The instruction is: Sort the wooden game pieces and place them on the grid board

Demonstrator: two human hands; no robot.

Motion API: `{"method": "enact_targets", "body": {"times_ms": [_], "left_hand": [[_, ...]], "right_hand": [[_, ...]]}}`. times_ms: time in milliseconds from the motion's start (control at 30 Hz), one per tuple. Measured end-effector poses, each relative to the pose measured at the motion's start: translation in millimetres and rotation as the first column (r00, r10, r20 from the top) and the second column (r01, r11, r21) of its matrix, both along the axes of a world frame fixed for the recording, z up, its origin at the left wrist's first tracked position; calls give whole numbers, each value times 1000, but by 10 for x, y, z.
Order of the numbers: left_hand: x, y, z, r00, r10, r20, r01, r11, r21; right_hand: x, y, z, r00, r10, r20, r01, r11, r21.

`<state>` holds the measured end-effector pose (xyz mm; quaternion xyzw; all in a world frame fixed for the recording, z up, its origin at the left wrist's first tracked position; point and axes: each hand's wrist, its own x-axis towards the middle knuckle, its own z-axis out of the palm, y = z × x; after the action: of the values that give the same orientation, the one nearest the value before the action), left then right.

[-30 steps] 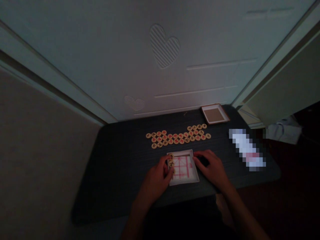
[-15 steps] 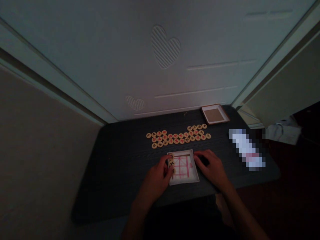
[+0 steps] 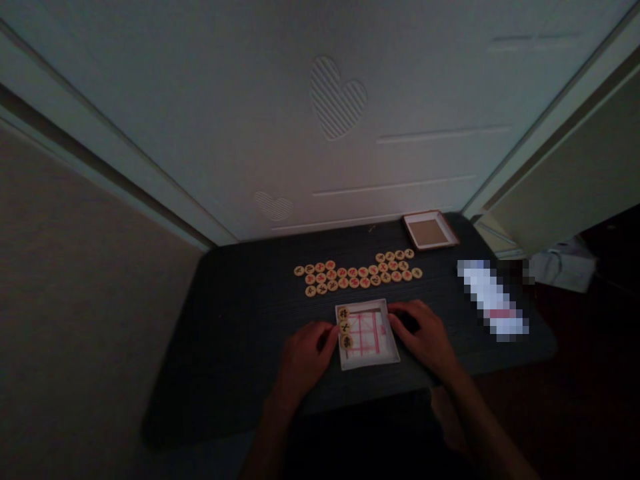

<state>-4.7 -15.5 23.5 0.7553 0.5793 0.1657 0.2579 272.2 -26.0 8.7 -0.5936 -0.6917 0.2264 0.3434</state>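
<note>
A small white box (image 3: 371,355) with red grid lines on its floor stands on the dark bench (image 3: 235,333), close to the near edge. Inside it, three round pale game pieces (image 3: 345,327) lie in one column along its 9 o'clock wall, one behind the other.

The left hand (image 3: 304,352) lies on the bench at 9 o'clock from the box, just beside its wall. Its fingers are half curled, its grip is released and it holds nothing. The dim light does not show if the thumb touches the box. The right hand (image 3: 426,337) lies at 3 o'clock from the box, with bent fingertips against that wall. Its grip is also released, not clenched around anything.

At 12 o'clock from the box, near it, many more round pieces (image 3: 357,277) lie flat in rows on the bench, some with red marks and some with dark marks. At 1 o'clock, well apart near the far edge, an empty shallow tray (image 3: 429,231) with a brown floor sits. At 2 o'clock from the right hand there is a pale blurred object (image 3: 493,301). Behind the bench stands a white door (image 3: 425,80) with a striped heart shape (image 3: 337,97) on it.
</note>
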Motion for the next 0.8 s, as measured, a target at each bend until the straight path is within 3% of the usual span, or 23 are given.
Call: {"method": "enact_targets", "body": {"times_ms": [200,500,667,800], "left_hand": [[34,-19,-65,1000,-14,-24,16,996,88],[39,-30,-22,1000,-23,-12,24,997,79],[23,-35,-46,1000,-25,-6,25,995,99],[16,-33,-44,1000,-31,5,31,996,88]], "right_hand": [[2,-4,-21,1000,-15,19,15,1000,4],[-13,-15,-23,998,-55,-8,55,998,7],[115,25,10,975,-189,-113,189,982,-16],[319,235,116,960,-276,-40,278,958,65]]}}
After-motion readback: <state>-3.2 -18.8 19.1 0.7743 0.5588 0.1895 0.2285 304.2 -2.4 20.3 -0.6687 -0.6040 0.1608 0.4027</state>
